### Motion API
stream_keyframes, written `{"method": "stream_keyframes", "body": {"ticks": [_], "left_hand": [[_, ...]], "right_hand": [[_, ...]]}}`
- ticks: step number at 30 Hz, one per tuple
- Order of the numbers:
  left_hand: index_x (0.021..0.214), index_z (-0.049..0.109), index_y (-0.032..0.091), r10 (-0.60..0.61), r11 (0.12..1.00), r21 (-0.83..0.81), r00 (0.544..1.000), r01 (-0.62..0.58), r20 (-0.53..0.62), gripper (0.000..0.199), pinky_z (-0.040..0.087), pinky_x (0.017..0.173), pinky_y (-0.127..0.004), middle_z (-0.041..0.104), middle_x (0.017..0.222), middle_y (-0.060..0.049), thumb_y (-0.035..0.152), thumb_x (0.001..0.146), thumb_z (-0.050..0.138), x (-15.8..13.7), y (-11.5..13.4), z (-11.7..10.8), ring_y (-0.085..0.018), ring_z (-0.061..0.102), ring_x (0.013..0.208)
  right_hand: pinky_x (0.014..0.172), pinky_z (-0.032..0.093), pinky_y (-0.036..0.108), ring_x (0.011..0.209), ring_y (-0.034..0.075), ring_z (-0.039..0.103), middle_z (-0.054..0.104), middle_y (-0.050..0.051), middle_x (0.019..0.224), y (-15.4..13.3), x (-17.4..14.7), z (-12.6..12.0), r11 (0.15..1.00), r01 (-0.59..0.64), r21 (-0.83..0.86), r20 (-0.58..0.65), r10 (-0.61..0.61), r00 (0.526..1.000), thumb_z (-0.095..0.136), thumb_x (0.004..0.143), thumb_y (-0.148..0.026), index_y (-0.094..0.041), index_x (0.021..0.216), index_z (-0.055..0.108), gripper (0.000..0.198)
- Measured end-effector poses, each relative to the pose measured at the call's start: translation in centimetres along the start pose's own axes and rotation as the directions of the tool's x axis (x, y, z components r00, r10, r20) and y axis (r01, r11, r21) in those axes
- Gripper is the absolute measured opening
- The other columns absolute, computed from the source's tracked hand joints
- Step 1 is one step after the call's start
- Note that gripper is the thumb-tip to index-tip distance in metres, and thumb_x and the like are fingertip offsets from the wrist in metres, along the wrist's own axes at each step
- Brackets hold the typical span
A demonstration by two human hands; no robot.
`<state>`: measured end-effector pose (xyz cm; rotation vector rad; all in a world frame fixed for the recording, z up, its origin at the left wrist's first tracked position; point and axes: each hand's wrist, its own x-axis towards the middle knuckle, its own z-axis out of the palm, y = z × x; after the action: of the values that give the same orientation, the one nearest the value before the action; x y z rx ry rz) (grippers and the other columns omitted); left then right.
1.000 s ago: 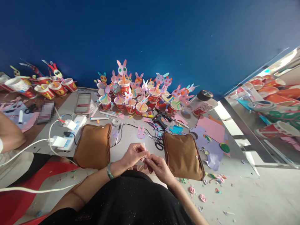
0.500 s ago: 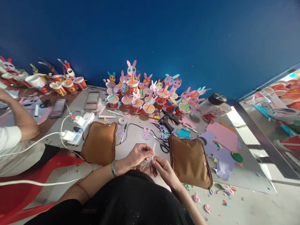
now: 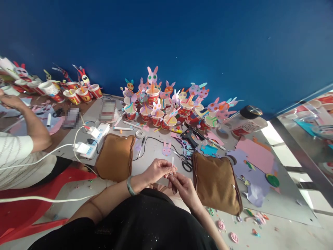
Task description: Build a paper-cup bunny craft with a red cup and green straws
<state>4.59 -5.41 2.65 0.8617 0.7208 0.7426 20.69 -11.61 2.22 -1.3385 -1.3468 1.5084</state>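
Note:
Between the thumb and fingers of my left hand point(image 3: 160, 170) is a thin, whitish translucent strip point(image 3: 172, 161), held nearly upright. Just below, my right hand point(image 3: 182, 185) pinches its lower end, and the two hands almost touch. On the tabletop just beyond them lies a lilac paper rabbit face point(image 3: 167, 149) with pink ears. Black-handled scissors point(image 3: 186, 164) rest to its right, partly covered by a brown cushion point(image 3: 217, 184). What the strip is made of I cannot make out.
Red paper cups point(image 3: 157, 118) with paper animals crowd the wall side. A black glue gun point(image 3: 189, 138), a tape roll point(image 3: 139, 134) and a power strip point(image 3: 97, 140) lie nearer. Another brown cushion point(image 3: 114, 158) is at left. A co-worker's arm point(image 3: 39, 128) reaches in farther left.
The view has shifted slightly, so the whole scene sits a little further right. Both hands keep their pinch on the strip, with hardly any change in pose.

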Motion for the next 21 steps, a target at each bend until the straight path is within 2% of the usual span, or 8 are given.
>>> {"method": "stream_keyframes", "body": {"ticks": [4,10,15,21], "left_hand": [[0.066,0.066,0.012,0.052,0.994,0.101,0.999,-0.051,-0.005,0.047,0.037,0.053,-0.022,0.055,0.054,0.002,0.055,0.066,0.084,-0.2,0.4,-0.2,-0.006,0.046,0.051],[0.063,0.06,0.013,0.112,0.987,0.124,0.992,-0.104,-0.06,0.046,0.037,0.051,-0.022,0.056,0.056,0.002,0.051,0.063,0.087,-0.3,0.2,-0.3,-0.007,0.049,0.051],[0.062,0.055,0.014,0.134,0.984,0.13,0.987,-0.122,-0.088,0.047,0.035,0.05,-0.02,0.055,0.056,0.004,0.047,0.062,0.09,-0.1,-0.6,-0.9,-0.007,0.048,0.051],[0.064,0.059,0.013,0.067,0.995,0.073,0.997,-0.064,-0.047,0.048,0.037,0.051,-0.023,0.053,0.052,0.003,0.053,0.066,0.086,0.0,-0.6,-1.0,-0.008,0.049,0.048]], "right_hand": [[0.049,0.04,0.024,0.05,0.01,0.048,0.062,0.001,0.062,0.2,0.2,0.3,0.998,-0.051,0.021,-0.024,0.052,0.998,0.066,0.086,-0.063,-0.017,0.082,0.066,0.046],[0.047,0.038,0.023,0.046,0.008,0.046,0.065,0.0,0.062,0.2,0.6,0.9,0.993,-0.05,0.105,-0.087,0.059,0.994,0.071,0.082,-0.062,-0.019,0.076,0.056,0.046],[0.05,0.043,0.024,0.048,0.009,0.05,0.066,0.002,0.064,-0.4,0.4,1.0,0.995,-0.037,0.09,-0.002,0.037,0.999,0.063,0.09,-0.06,-0.017,0.078,0.063,0.045],[0.049,0.042,0.024,0.048,0.009,0.051,0.069,0.003,0.07,-0.5,0.2,1.0,0.993,-0.011,0.117,0.057,0.004,0.998,0.056,0.094,-0.061,-0.016,0.088,0.064,0.046]]}}
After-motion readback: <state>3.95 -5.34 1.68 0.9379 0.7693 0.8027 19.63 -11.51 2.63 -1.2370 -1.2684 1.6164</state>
